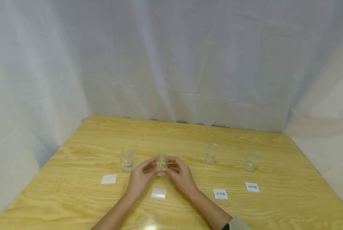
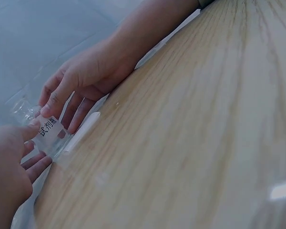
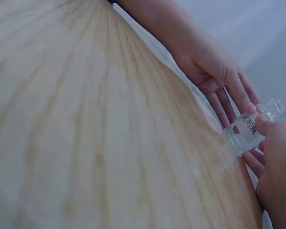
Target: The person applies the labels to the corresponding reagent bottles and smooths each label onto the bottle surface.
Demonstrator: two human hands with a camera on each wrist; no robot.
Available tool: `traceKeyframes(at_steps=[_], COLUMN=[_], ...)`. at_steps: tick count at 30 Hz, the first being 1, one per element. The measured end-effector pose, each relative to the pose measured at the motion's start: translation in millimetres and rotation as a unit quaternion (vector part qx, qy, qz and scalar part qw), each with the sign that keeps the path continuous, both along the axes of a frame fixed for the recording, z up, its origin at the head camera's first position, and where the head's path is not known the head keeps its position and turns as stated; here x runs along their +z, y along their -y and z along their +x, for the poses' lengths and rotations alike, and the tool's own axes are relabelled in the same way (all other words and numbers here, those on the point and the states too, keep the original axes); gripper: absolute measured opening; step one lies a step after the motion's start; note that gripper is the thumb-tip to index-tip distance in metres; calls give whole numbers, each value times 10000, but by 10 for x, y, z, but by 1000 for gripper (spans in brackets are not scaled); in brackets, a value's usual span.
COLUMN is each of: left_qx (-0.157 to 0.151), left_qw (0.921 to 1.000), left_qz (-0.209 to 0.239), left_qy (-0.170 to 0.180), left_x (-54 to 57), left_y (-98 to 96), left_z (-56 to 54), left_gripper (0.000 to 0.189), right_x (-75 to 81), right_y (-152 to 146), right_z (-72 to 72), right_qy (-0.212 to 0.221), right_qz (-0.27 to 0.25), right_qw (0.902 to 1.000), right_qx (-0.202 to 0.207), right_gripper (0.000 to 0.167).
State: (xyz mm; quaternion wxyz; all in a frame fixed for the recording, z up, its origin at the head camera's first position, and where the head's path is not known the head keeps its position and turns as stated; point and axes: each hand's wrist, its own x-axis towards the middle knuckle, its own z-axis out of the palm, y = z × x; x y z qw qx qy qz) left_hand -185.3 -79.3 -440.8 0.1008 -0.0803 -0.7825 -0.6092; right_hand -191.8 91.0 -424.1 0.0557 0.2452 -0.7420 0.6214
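Pinching glass bottle (image 1: pixel 161 163) with left hand (image 1: pixel 140 176) and right hand (image 1: pixel 184 177); could crease label (image 2: pixel 47 128), seemingly flat though blurred, through uneven pressure.

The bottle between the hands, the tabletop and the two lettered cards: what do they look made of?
The bottle: transparent with shiny glints, so probably glass, possibly clear plastic. The tabletop: wood or printed laminate, going by its grain; a reflection suggests a glossy finish. The two lettered cards: white, opaque and flat, likely paper; finish uncertain.
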Motion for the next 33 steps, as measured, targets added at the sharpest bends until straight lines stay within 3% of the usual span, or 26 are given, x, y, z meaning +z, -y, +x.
traceKeyframes(at_steps=[4,10,13,22,33], left_qx=[-57,-360,-360,-257,-337], left_qw=[9999,9973,9966,9980,9994], left_qz=[81,395,384,246,-41], left_qy=[81,503,635,513,-77], left_x=[12,30,29,23,52], left_y=[27,103,124,107,76], left_z=[0,-10,-21,-43,-26], left_gripper=[44,40,39,39,40], right_x=[6,46,39,30,79], right_y=[-10,-11,-15,-40,-25], right_z=[-1,15,6,-8,40], right_qy=[70,257,361,380,366], right_qz=[85,78,9,-87,59], right_qw=[9999,9996,9993,9992,9991], right_qx=[-93,-94,-74,75,181], right_gripper=[32,29,28,29,44])
